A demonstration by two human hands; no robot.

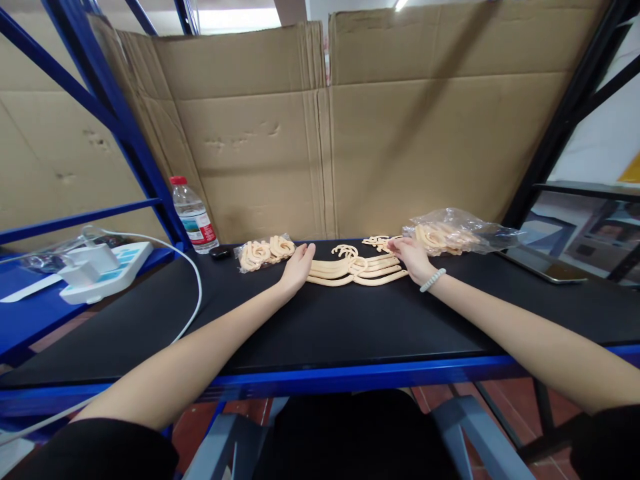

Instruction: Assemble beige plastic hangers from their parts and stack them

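Observation:
Several beige clothes hangers (330, 269) lie stacked on the black tabletop, their curved arms spread left and right and their hooks (345, 251) pointing away from me. My left hand (299, 264) is at the left ends of the arms, fingers stretched out and open. At the right ends is my right hand (412, 257), fingers apart and slightly bent, close to or touching the tips. Just behind it lies a small loose heap of beige hooked pieces (376, 241). Whether the fingertips press on the hangers is too small to tell.
Clear plastic bags of beige pieces lie left (265, 253) and right (445, 233). A water bottle (195, 217) stands by a small black object (221, 253). A phone-like slab (543, 268) lies right. A white cable (200, 293) crosses the left side; cardboard (260, 147) walls the back.

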